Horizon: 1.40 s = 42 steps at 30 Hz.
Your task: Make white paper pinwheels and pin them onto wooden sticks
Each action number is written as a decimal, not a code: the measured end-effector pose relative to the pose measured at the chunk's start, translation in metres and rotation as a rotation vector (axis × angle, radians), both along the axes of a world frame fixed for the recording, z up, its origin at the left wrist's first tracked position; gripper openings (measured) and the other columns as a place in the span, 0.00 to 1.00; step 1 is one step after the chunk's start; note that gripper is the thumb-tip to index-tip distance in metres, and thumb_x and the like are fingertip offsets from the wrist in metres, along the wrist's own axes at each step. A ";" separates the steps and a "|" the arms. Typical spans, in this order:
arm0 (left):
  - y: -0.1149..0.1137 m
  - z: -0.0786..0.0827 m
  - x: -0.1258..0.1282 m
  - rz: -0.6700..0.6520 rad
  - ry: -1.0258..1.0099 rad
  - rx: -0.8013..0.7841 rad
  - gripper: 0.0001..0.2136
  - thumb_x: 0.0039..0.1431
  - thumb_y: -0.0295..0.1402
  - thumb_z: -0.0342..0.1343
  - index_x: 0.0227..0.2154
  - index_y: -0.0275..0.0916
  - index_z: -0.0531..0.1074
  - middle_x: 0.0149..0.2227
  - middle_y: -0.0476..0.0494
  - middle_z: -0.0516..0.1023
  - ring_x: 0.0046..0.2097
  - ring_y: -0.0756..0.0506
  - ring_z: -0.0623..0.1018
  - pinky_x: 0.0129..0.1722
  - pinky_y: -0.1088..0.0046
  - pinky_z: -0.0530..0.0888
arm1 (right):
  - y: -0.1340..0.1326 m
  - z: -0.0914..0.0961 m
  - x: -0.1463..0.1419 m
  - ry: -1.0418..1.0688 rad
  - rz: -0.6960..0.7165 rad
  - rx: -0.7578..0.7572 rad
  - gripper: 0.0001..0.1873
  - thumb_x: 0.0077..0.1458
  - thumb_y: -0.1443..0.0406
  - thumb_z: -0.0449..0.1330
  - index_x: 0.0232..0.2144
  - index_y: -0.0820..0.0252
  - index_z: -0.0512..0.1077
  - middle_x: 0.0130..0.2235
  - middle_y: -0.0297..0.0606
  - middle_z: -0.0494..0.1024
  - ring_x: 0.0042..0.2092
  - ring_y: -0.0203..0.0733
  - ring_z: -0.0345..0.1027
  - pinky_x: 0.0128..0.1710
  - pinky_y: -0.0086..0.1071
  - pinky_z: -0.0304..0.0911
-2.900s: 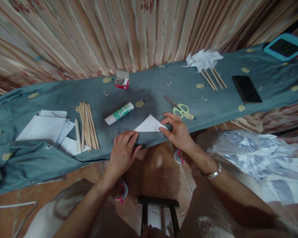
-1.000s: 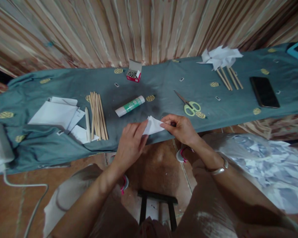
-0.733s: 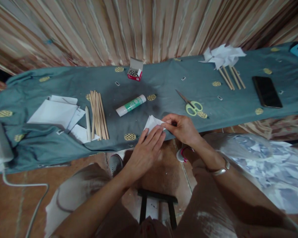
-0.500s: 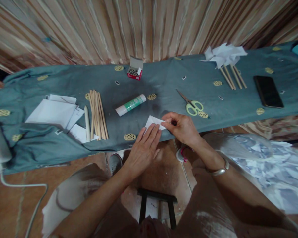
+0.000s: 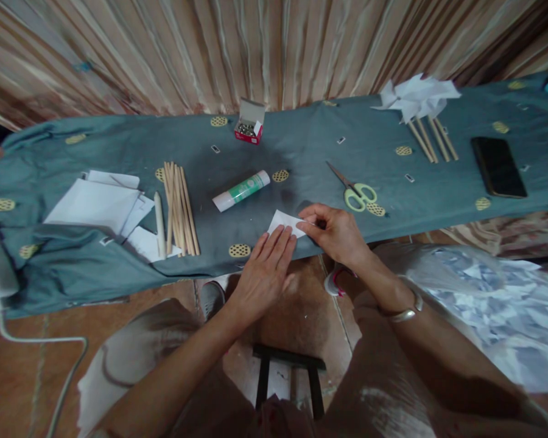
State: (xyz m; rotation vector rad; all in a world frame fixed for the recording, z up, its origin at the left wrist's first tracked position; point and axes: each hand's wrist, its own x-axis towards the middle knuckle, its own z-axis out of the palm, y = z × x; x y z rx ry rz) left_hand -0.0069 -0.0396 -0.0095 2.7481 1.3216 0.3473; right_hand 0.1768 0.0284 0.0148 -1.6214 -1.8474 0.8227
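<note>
A small folded piece of white paper (image 5: pixel 284 221) lies at the near edge of the long table covered in grey-blue cloth (image 5: pixel 119 146). My left hand (image 5: pixel 265 271) rests flat on the paper's near part, fingers stretched out together. My right hand (image 5: pixel 335 231) pinches the paper's right corner between thumb and fingertips. A glue stick (image 5: pixel 241 190) lies just beyond the paper, and green-handled scissors (image 5: pixel 354 190) lie to the right of my right hand.
Several wooden sticks (image 5: pixel 179 207) and a stack of white paper sheets (image 5: pixel 95 204) lie at the left. A small open red box (image 5: pixel 249 121) stands at the back. Paper pinwheels on sticks (image 5: pixel 420 103) and a black phone (image 5: pixel 497 166) lie at the right. A bag of paper scraps (image 5: pixel 484 292) sits by my right knee.
The paper went from a flat triangle, to lifted between both hands, to a smaller folded piece laid down. My left hand moved onto it and flattened out.
</note>
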 end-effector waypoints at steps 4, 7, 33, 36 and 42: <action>0.000 0.000 0.000 0.004 -0.002 0.004 0.30 0.63 0.35 0.53 0.63 0.25 0.54 0.66 0.27 0.59 0.69 0.35 0.56 0.67 0.54 0.57 | -0.002 0.002 -0.002 -0.026 0.005 0.033 0.07 0.53 0.64 0.63 0.36 0.57 0.77 0.30 0.35 0.81 0.29 0.38 0.72 0.33 0.31 0.64; 0.001 0.001 0.000 0.003 -0.009 -0.002 0.29 0.63 0.35 0.53 0.63 0.25 0.54 0.66 0.27 0.60 0.69 0.35 0.57 0.67 0.53 0.58 | -0.005 0.003 -0.002 -0.080 0.016 0.103 0.07 0.52 0.64 0.64 0.36 0.57 0.76 0.31 0.36 0.80 0.32 0.41 0.72 0.36 0.34 0.65; -0.008 0.000 -0.024 0.026 0.016 0.025 0.27 0.65 0.34 0.50 0.64 0.28 0.55 0.66 0.29 0.60 0.68 0.37 0.58 0.66 0.52 0.58 | -0.020 -0.022 0.018 -0.139 0.059 0.393 0.16 0.63 0.60 0.54 0.50 0.58 0.70 0.49 0.47 0.78 0.51 0.53 0.68 0.54 0.48 0.62; -0.011 0.000 -0.031 0.034 0.027 0.046 0.27 0.65 0.34 0.49 0.64 0.28 0.55 0.66 0.29 0.61 0.68 0.36 0.60 0.65 0.52 0.59 | -0.020 -0.023 0.021 -0.143 0.068 0.392 0.16 0.64 0.60 0.52 0.51 0.57 0.70 0.50 0.46 0.77 0.52 0.53 0.68 0.56 0.50 0.60; -0.018 -0.002 -0.046 0.062 0.059 0.073 0.27 0.65 0.34 0.50 0.65 0.30 0.55 0.66 0.31 0.62 0.67 0.36 0.62 0.64 0.53 0.60 | -0.021 -0.023 0.023 -0.136 0.066 0.398 0.16 0.64 0.60 0.51 0.50 0.58 0.70 0.49 0.47 0.77 0.52 0.53 0.67 0.56 0.49 0.61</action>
